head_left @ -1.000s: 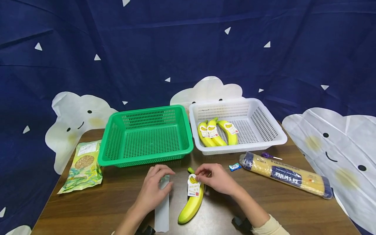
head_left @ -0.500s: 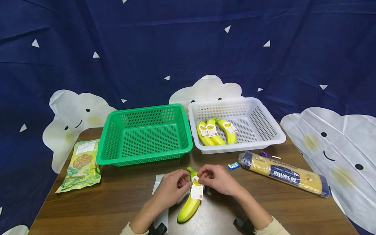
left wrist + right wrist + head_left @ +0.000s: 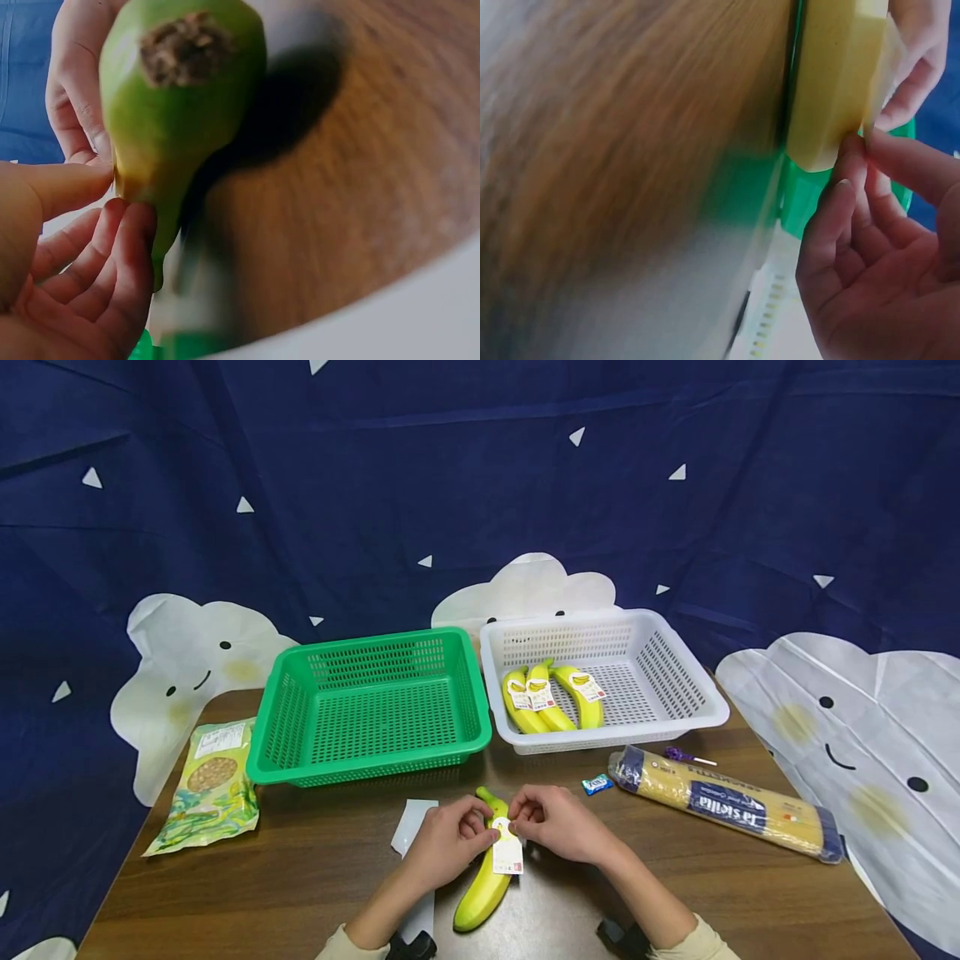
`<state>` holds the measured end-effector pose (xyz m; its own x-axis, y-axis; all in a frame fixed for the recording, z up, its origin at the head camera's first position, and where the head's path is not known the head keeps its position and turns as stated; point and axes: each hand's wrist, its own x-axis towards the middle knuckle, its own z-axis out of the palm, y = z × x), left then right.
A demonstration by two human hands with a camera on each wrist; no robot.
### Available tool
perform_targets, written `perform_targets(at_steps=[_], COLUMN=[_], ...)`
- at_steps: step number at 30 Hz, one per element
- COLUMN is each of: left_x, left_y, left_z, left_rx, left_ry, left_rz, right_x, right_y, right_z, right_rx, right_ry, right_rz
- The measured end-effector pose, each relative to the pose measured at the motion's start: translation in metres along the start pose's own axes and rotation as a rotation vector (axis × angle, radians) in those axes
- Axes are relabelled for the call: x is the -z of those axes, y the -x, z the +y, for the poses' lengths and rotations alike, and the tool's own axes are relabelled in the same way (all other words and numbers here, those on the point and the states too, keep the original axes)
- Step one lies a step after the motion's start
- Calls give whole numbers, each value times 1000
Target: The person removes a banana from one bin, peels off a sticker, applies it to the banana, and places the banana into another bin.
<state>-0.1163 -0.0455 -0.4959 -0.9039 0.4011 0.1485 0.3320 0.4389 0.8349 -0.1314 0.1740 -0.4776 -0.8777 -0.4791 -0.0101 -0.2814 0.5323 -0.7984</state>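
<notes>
A yellow banana [image 3: 480, 897] with a green stem lies on the table in front of me, its stem pointing away. Over its upper half sits a white label [image 3: 507, 857] with a banana picture, its lower right part sticking out past the fruit. My left hand [image 3: 448, 842] pinches the label's left edge close to the banana. From the other side, my right hand [image 3: 558, 823] pinches its right edge between thumb and forefinger. The right wrist view shows the label [image 3: 886, 67] standing partly off the banana's side. A pale paper strip [image 3: 412, 825] lies partly hidden under my left forearm.
Behind are a green basket [image 3: 375, 762] and a white basket [image 3: 622, 739] holding several labelled bananas [image 3: 550, 710]. A green food bag [image 3: 208, 793] lies left. To the right lie a pasta pack [image 3: 727, 806], a blue wrapped candy [image 3: 597, 784] and a purple lollipop [image 3: 678, 753].
My left hand has come from over the paper strip to the banana and taken the label's left edge. The label has turned straighter and shifted slightly right. My right hand has barely moved.
</notes>
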Motion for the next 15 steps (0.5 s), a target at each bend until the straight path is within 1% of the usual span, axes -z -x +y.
perform_targets(at_steps=[5,11,15], left_x=[-2,-3,-1], left_y=[0,2,5], left_z=[-2,-5,-5], left_rx=[3,-46,-61], left_ry=[-1,-28,-70], left_rz=[10,-1,-15], right_x=[0,0,-1], right_y=[0,0,0], right_z=[0,1,0], right_rx=[-4,-16,-29], right_ry=[-2,-13,-13], right_rz=[-2,-20,-31])
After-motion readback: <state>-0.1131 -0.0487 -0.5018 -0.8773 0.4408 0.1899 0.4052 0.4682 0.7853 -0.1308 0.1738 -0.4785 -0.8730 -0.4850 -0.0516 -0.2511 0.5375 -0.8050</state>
